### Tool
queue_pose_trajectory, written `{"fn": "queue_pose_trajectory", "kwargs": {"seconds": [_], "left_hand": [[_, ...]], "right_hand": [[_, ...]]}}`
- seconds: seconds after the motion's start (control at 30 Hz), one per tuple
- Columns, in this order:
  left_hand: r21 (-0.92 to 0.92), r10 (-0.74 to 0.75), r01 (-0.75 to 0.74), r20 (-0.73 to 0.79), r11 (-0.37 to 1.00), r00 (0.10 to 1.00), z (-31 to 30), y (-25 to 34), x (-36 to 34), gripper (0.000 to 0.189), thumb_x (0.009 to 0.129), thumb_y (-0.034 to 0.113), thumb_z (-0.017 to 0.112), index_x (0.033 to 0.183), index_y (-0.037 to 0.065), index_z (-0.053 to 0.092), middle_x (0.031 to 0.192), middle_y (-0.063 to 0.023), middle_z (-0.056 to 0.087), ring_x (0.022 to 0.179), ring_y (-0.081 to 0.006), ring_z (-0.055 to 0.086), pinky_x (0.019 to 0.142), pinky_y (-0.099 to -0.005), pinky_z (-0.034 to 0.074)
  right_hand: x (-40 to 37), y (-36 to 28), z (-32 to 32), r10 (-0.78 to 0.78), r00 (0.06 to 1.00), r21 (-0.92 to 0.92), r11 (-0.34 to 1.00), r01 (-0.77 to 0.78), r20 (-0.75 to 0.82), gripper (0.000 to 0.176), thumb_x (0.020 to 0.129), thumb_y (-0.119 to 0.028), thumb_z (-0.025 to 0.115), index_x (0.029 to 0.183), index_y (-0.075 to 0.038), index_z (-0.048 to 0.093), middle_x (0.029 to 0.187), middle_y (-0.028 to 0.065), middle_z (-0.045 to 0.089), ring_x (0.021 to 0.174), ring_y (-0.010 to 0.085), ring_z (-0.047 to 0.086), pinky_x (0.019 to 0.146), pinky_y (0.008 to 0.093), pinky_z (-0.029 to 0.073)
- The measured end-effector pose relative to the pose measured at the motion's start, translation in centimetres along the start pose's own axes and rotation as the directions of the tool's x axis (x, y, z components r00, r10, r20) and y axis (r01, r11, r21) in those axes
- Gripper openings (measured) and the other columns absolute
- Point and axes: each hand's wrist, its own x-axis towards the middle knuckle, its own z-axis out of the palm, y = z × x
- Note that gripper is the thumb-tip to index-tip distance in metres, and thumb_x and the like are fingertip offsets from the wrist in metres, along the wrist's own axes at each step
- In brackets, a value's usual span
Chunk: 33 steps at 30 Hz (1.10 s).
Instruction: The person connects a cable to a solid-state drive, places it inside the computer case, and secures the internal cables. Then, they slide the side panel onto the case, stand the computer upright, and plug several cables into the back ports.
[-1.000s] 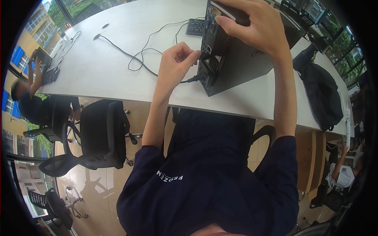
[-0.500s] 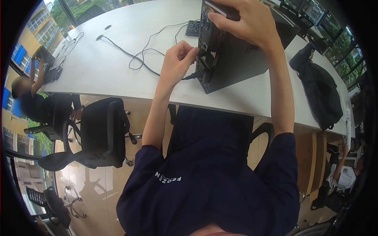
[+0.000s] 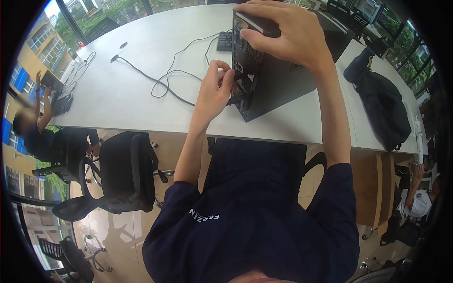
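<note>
A black computer tower (image 3: 283, 85) stands on the white table, its back panel with ports (image 3: 244, 56) facing left. My left hand (image 3: 217, 89) is closed at that panel, thumb and fingers pinched by a small black connector (image 3: 239, 75) at a port. Below it, a black plug (image 3: 233, 100) sits at the panel's lower part, with a dark cable (image 3: 151, 75) running left over the table. My right hand (image 3: 292, 37) grips the tower's top rear edge, thumb on the back panel and fingers over the top.
A keyboard (image 3: 225, 41) lies behind the tower. To the right is a black bag (image 3: 384, 108) on the table (image 3: 118, 99). Black chairs (image 3: 125, 170) stand at the left, where a seated person (image 3: 35, 127) handles a screen. Another person (image 3: 417, 200) is at the far right.
The view has shifted slightly, so the table and tower sit lower in the frame. My left hand stays at the ports with its fingers a little more bent. My right hand keeps its hold.
</note>
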Motion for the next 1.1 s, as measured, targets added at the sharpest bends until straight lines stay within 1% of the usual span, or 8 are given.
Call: {"fn": "queue_pose_trajectory", "kwargs": {"seconds": [0.13, 0.33, 0.43, 0.57, 0.63, 0.73, 0.87, 1.1], "left_hand": [[0.609, 0.489, -0.270, -0.225, 0.746, 0.843, 1.2, 2.8, -0.7, 0.025, 0.086, 0.004, 0.067, 0.108, 0.002, 0.056, 0.104, -0.0175, 0.062, 0.095, -0.0320, 0.057, 0.086, -0.0410, 0.044], [0.627, 0.823, -0.566, -0.237, 0.535, 0.516, 1.7, 7.5, 0.7, 0.025, 0.082, 0.006, 0.067, 0.105, 0.001, 0.059, 0.115, -0.0203, 0.061, 0.106, -0.0353, 0.058, 0.097, -0.0457, 0.043], [0.482, 0.884, -0.741, -0.272, 0.467, 0.380, 2.2, 8.4, 1.8, 0.018, 0.082, 0.009, 0.068, 0.098, 0.002, 0.064, 0.117, -0.0196, 0.063, 0.115, -0.0379, 0.058, 0.104, -0.0456, 0.040], [0.580, 0.884, -0.702, -0.070, 0.413, 0.462, 3.9, 10.7, 3.0, 0.031, 0.081, 0.013, 0.069, 0.111, 0.003, 0.067, 0.119, -0.0138, 0.064, 0.115, -0.0355, 0.059, 0.107, -0.0464, 0.037], [0.600, 0.844, -0.671, -0.015, 0.436, 0.536, 5.4, 10.7, 3.5, 0.031, 0.081, 0.013, 0.070, 0.111, 0.004, 0.068, 0.118, -0.0131, 0.064, 0.115, -0.0341, 0.060, 0.107, -0.0470, 0.037], [0.667, 0.810, -0.624, 0.052, 0.408, 0.585, 6.4, 9.6, 4.9, 0.030, 0.080, 0.012, 0.071, 0.110, 0.008, 0.070, 0.114, -0.0103, 0.065, 0.114, -0.0308, 0.061, 0.108, -0.0486, 0.036], [0.656, 0.859, -0.647, -0.003, 0.389, 0.513, 6.4, 8.7, 5.7, 0.027, 0.079, 0.009, 0.071, 0.106, 0.007, 0.072, 0.111, -0.0087, 0.065, 0.112, -0.0306, 0.061, 0.108, -0.0500, 0.036], [0.599, 0.901, -0.693, -0.125, 0.402, 0.416, 7.4, 7.8, 5.8, 0.020, 0.080, 0.010, 0.069, 0.100, 0.006, 0.071, 0.107, -0.0102, 0.068, 0.111, -0.0325, 0.063, 0.108, -0.0530, 0.039]], "right_hand": [[-0.9, 0.4, 0.9, 0.020, 0.998, -0.093, 0.995, -0.025, -0.056, 0.049, 0.087, -0.048, 0.076, 0.122, -0.014, 0.075, 0.121, 0.0109, 0.074, 0.108, 0.0313, 0.071, 0.095, 0.0355, 0.054], [-2.5, 4.9, -3.9, -0.120, 0.972, 0.158, 0.975, 0.153, -0.201, 0.043, 0.094, -0.035, 0.069, 0.127, -0.009, 0.073, 0.123, 0.0113, 0.074, 0.112, 0.0250, 0.070, 0.101, 0.0354, 0.051], [-5.0, 9.6, -6.8, 0.168, 0.963, 0.182, 0.975, -0.130, -0.211, 0.034, 0.102, -0.029, 0.063, 0.126, -0.006, 0.073, 0.122, 0.0080, 0.074, 0.114, 0.0173, 0.067, 0.102, 0.0306, 0.048], [-8.6, 19.0, -6.6, 0.390, 0.895, 0.260, 0.907, -0.332, -0.219, 0.040, 0.099, -0.041, 0.064, 0.124, -0.013, 0.076, 0.119, 0.0060, 0.076, 0.113, 0.0214, 0.068, 0.104, 0.0334, 0.045], [-9.9, 21.3, -5.9, 0.698, 0.712, 0.691, 0.550, -0.469, -0.073, 0.045, 0.101, -0.041, 0.058, 0.135, -0.012, 0.069, 0.128, 0.0034, 0.072, 0.124, 0.0213, 0.062, 0.110, 0.0369, 0.040], [-11.2, 24.0, -4.0, 0.606, 0.774, 0.920, 0.172, -0.353, 0.184, 0.061, 0.106, -0.045, 0.048, 0.150, -0.003, 0.050, 0.148, 0.0104, 0.057, 0.137, 0.0224, 0.051, 0.115, 0.0384, 0.037], [-11.0, 22.2, -1.5, 0.518, 0.835, 0.980, -0.032, -0.198, 0.186, 0.065, 0.105, -0.049, 0.047, 0.152, -0.005, 0.050, 0.150, 0.0106, 0.055, 0.136, 0.0226, 0.052, 0.116, 0.0361, 0.036], [-11.3, 21.9, -0.1, 0.613, 0.786, 0.976, 0.109, -0.187, 0.082, 0.067, 0.100, -0.044, 0.045, 0.152, -0.002, 0.049, 0.150, 0.0155, 0.054, 0.139, 0.0258, 0.051, 0.118, 0.0381, 0.037]]}}
